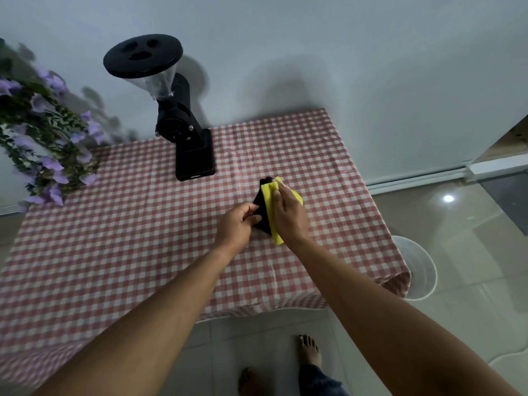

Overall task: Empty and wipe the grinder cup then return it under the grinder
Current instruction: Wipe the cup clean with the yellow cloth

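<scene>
Above the middle of the checked table, my left hand [238,224] grips the black grinder cup [260,203] by its near end. My right hand [288,212] presses a yellow cloth [269,195] against the cup's right side, and the cloth wraps over the cup's far rim. Much of the cup is hidden by the cloth and my fingers. The black grinder [183,130] with its clear hopper and black lid stands at the back of the table, to the left of my hands; the platform of its base is bare.
A red-and-white checked tablecloth [128,238] covers the table. Purple flowers with green leaves [48,144] hang over the back left corner. A white round bin [417,270] stands on the tiled floor beside the table's right edge. My bare feet are below the near edge.
</scene>
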Demonstrator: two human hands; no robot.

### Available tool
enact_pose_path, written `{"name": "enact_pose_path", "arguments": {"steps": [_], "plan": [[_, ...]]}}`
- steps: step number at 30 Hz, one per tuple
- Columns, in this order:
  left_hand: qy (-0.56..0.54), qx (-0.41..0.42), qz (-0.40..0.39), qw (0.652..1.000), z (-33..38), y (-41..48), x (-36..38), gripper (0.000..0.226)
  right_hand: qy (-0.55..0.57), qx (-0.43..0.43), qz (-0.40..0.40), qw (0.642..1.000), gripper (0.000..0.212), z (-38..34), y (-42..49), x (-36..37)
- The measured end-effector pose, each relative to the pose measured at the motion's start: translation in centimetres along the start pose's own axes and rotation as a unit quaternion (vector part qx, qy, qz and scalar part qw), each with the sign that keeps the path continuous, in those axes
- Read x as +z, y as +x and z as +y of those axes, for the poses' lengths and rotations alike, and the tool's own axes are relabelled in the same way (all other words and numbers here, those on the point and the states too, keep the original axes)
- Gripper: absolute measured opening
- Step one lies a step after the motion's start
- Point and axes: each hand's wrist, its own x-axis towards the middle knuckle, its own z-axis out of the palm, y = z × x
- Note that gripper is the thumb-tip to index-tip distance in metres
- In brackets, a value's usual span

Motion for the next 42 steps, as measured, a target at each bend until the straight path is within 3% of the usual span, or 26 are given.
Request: {"name": "enact_pose_path", "arguments": {"steps": [6,13,18,21,23,27,33,36,40,42], "plan": [[-0.028,0.028,0.008,0.999,0.1,-0.7,0.0,0.015,0.019,0.144,-0.019,0.989,0.040,2.1,1.7,-2.3],[0.003,0.058,-0.010,0.998,-1.1,-0.9,0.0,0.019,0.046,0.066,-0.001,0.997,0.041,0.0,1.1,-0.8],[-0.001,-0.001,-0.043,0.999,0.0,-0.7,-0.3,0.021,0.030,0.105,-0.008,0.994,0.040,1.5,1.4,-2.2],[-0.058,-0.054,-0.081,0.994,1.2,-0.4,-1.1,0.041,0.036,0.101,-0.007,0.994,0.039,2.2,1.0,-2.4],[-0.065,-0.082,-0.064,0.992,2.1,-0.1,-1.4,0.052,0.021,0.074,-0.001,0.997,0.038,2.7,0.0,-1.9],[-0.025,-0.111,0.014,0.993,3.1,0.6,-1.2,0.040,-0.042,-0.031,0.035,0.998,0.047,3.3,-2.4,-0.3],[0.005,-0.142,0.053,0.988,2.6,1.2,-1.6,0.048,-0.146,-0.139,0.024,0.979,0.042,3.0,-3.5,1.5],[-0.036,-0.142,0.048,0.988,2.2,1.1,-2.2,0.043,-0.163,-0.115,0.042,0.979,0.046,3.1,-2.9,1.7],[-0.034,-0.129,0.042,0.990,1.4,0.4,-2.7,0.037,-0.116,0.034,0.026,0.992,0.037,1.6,-1.6,0.5],[-0.025,-0.116,0.040,0.992,1.3,0.2,-2.8,0.030,-0.136,-0.006,0.017,0.990,0.038,0.5,-1.7,0.9]]}}
